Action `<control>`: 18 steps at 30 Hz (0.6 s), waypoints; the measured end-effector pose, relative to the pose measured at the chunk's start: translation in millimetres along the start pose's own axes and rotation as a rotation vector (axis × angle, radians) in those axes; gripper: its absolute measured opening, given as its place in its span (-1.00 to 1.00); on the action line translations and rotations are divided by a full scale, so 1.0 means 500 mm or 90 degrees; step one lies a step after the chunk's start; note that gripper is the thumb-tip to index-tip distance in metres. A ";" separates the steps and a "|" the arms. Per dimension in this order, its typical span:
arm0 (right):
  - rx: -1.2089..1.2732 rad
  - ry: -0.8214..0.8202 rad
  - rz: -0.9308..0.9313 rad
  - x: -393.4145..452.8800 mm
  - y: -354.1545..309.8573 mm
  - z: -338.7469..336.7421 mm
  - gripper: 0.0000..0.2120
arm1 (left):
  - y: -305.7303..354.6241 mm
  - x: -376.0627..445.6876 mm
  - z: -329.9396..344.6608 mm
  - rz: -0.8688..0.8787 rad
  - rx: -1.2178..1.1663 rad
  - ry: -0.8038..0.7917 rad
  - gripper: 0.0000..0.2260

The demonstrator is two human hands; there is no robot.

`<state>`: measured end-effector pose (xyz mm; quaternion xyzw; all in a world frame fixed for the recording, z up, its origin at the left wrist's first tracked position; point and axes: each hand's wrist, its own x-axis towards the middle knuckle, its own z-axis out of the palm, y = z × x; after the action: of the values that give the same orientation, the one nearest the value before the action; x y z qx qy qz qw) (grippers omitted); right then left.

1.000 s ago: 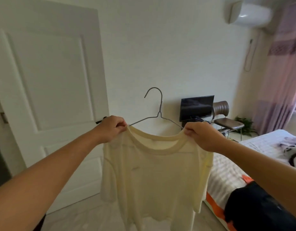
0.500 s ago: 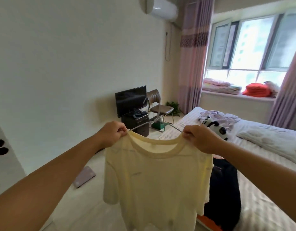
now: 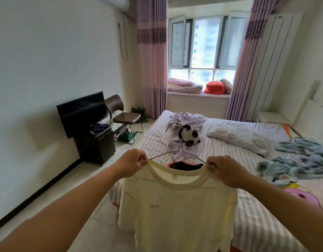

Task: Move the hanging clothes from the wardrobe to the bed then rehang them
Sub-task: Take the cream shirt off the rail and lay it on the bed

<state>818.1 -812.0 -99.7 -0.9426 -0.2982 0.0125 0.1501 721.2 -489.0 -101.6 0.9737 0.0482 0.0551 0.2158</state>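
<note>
Pinching a thin cream T-shirt by its ribbed collar, both hands, left, right, wire hanger inside

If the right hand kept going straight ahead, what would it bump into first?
Probably the bed. The right hand grips the cream shirt at its shoulder and points forward over the mattress; the striped sheet and the pillow lie ahead. Depth is hard to judge.
</note>
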 end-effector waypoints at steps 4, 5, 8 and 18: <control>-0.002 -0.015 0.033 0.067 0.094 0.014 -0.76 | 0.022 0.119 0.064 0.014 -0.006 -0.026 -0.94; -0.001 -0.023 0.038 0.087 0.119 0.018 -0.76 | 0.025 0.149 0.082 0.010 -0.008 -0.028 -0.93; 0.000 -0.061 0.034 0.146 0.192 0.038 -0.72 | 0.022 0.234 0.144 -0.002 -0.007 -0.036 -0.87; 0.021 -0.163 0.065 0.352 0.375 0.125 -0.71 | -0.012 0.467 0.299 -0.043 -0.013 -0.109 -0.86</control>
<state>1060.6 -841.0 -202.3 -0.9446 -0.2661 0.1454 0.1255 970.9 -518.3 -218.7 0.9705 0.0616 -0.0348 0.2305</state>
